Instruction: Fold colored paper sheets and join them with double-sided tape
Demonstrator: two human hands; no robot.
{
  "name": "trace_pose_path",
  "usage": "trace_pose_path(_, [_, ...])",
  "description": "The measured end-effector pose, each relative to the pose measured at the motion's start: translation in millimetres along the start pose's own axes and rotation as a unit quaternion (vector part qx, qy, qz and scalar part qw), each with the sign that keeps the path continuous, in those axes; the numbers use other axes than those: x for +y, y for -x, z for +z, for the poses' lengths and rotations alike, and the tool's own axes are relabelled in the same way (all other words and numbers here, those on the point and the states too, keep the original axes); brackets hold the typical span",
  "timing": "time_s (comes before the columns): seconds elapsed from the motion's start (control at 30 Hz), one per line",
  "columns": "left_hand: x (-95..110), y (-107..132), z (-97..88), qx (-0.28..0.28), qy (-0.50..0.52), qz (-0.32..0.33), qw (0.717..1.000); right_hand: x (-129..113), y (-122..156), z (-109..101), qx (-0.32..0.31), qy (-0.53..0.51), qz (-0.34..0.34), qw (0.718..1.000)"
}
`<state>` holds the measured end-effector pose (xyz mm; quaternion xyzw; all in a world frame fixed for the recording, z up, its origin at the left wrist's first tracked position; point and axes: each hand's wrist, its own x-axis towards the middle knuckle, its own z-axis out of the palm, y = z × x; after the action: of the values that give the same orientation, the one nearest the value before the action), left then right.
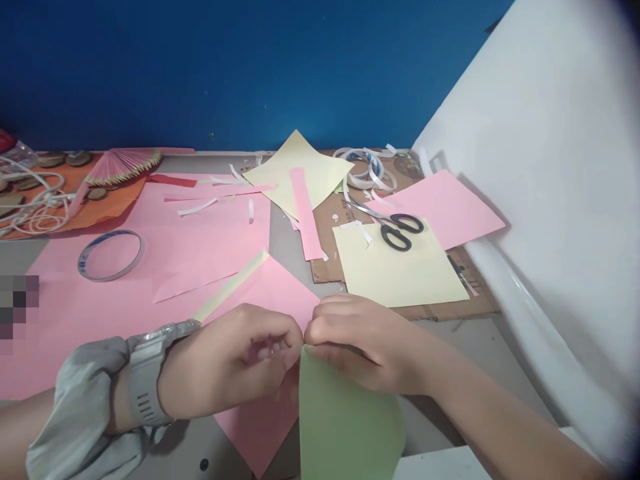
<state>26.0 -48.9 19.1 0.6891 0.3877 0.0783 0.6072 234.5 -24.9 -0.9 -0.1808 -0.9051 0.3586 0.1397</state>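
Note:
A light green sheet of paper [345, 427] hangs toward the bottom edge of the view, slightly curved. My right hand [355, 343] is closed on its upper edge, thumb on the near side. My left hand [245, 360], a grey watch on its wrist, pinches at the sheet's upper left corner, fingertips touching those of my right hand. Under and behind my left hand lies a pink square of paper [280, 287] with a pale yellow strip [233, 287] along one edge. The exact fingertip contact is partly hidden.
Black-handled scissors [397, 233] rest on pale yellow paper [400, 273] over cardboard [327, 263]. Tape rolls [367, 167] and paper scraps lie behind. A thin tape ring [110, 255], pink sheets, a folded paper fan [123, 167] and white cables [40, 200] are left. A white panel stands right.

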Motion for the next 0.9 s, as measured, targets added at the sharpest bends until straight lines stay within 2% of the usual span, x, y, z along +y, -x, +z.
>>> trace_pose_path(0.13, [-7, -1, 2.2, 0.002, 0.094, 0.005, 0.996, 4, 2, 3, 0.048, 0.163, -0.048, 0.984])
trace_pose_path(0.23, [-10, -1, 5.2, 0.005, 0.129, 0.008, 0.992, 6, 3, 5, 0.066, 0.225, -0.079, 0.969])
trace_pose_path(0.53, [-9, 3, 8.7, -0.009, 0.208, 0.004, 0.978, 2, 5, 6, 0.069, 0.258, -0.070, 0.961])
trace_pose_path(0.77, [1, 4, 11.0, 0.041, 0.114, 0.032, 0.992, 0, 3, 6, 0.105, 0.232, -0.071, 0.964])
trace_pose_path(0.9, [2, 3, 12.0, 0.054, 0.093, 0.045, 0.993, -1, 2, 6, 0.097, 0.232, -0.073, 0.965])
